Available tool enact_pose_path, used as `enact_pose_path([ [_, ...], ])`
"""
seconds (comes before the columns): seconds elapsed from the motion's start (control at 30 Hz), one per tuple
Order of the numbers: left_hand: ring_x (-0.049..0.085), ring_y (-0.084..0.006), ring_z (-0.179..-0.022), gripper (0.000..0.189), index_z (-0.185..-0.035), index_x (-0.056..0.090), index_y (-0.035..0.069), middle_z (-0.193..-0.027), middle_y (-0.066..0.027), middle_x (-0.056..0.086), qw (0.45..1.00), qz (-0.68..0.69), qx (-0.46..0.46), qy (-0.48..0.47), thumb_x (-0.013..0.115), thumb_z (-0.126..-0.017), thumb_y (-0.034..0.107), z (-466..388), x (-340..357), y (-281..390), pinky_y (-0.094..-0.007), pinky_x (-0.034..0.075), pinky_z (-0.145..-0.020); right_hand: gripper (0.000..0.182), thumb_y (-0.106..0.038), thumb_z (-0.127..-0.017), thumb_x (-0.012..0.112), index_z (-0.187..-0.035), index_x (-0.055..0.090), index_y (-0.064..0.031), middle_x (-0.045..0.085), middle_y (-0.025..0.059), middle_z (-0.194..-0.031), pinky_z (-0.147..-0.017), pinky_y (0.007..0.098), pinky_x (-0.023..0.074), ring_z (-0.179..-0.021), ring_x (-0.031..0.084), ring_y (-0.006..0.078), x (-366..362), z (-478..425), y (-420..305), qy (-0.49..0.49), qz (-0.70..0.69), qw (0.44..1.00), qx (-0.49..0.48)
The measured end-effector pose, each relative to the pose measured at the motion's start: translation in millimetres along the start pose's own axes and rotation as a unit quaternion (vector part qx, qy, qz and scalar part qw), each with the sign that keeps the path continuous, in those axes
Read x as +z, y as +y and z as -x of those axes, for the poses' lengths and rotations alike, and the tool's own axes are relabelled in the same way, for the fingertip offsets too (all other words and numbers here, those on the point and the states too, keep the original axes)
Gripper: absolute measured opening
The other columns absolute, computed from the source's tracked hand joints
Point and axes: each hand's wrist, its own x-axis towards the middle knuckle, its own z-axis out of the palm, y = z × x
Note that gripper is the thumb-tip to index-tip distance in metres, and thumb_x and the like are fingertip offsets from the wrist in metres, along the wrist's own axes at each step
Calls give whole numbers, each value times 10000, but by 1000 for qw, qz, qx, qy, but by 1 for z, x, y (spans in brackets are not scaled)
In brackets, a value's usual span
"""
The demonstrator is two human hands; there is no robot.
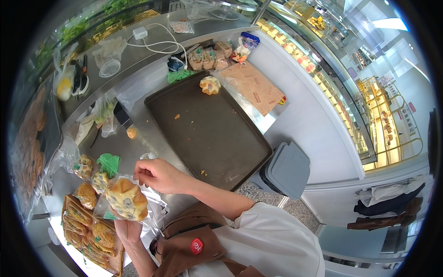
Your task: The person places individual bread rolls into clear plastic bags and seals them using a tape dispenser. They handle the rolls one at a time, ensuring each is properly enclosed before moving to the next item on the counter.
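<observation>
Before me is a clear plastic bag with a golden, pale-topped flower-shaped bread roll [126, 200] in it. My left hand [128, 229] is under the lower edge of this bag, its fingers mostly hidden behind it. With bent fingers, my right hand [155, 176] pinches the bag's upper right edge. A green tag [110, 215] shows at the bag's lower left. Beyond it lie smaller bagged rolls [83, 167] and a crumpled green piece [108, 164]. A wicker basket [119, 263] of bagged breads stands at the lower left.
A dark baking tray [211, 135] with crumbs holds one unbagged roll [210, 85] at its far end. Near the tray are a brown paper bag [252, 88] and a grey lidded bin [289, 169]. A white cable [162, 42] lies on the raised steel shelf [138, 59].
</observation>
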Motion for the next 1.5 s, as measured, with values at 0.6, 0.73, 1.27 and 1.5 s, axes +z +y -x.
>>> enact_pose_path([
  [0.6, 381, -288, -1338, 518, -1419, 378, 78, -1469, -116, 388, 1000, -15, 1, 5, 330, -1016, 399, -1, 21, -8, -476, 269, -1126, 277, 9, -705, 709, -944, 581, -48, 566, 95, -962, -743, 359, 456, -893, 561, 265, 21, -20, 12, 180, 325, 895, -245],
  [0.73, 439, -260, -1294, 519, -1399, 404, 109, -1434, -87, 437, 998, -53, 18, 23, 331, -1012, 448, 1, 12, -10, -447, 341, -1077, 324, 6, -747, 713, -1020, 542, -29, 542, 90, -924, -744, 308, 449, -856, 548, 209, 37, 12, 21, 255, 257, 922, -136],
  [1.27, 515, -227, -1219, 483, -1370, 434, 58, -1347, -85, 520, 990, -133, -20, 33, 409, -993, 359, 10, -17, -18, -412, 417, -1017, 492, -350, -1002, 400, -1221, 546, 66, 624, 157, -1191, -948, 318, 435, -1086, 600, 236, 18, -31, 54, -46, -343, 898, 272],
  [1.5, 523, -219, -1199, 487, -1380, 425, 54, -1316, -75, 535, 991, -119, -4, 61, 421, -986, 341, 10, -21, -16, -399, 407, -1025, 432, -353, -983, 485, -1182, 563, 22, 625, 120, -1102, -852, 303, 487, -961, 610, 178, 21, -6, 60, 101, -133, 946, 277],
])
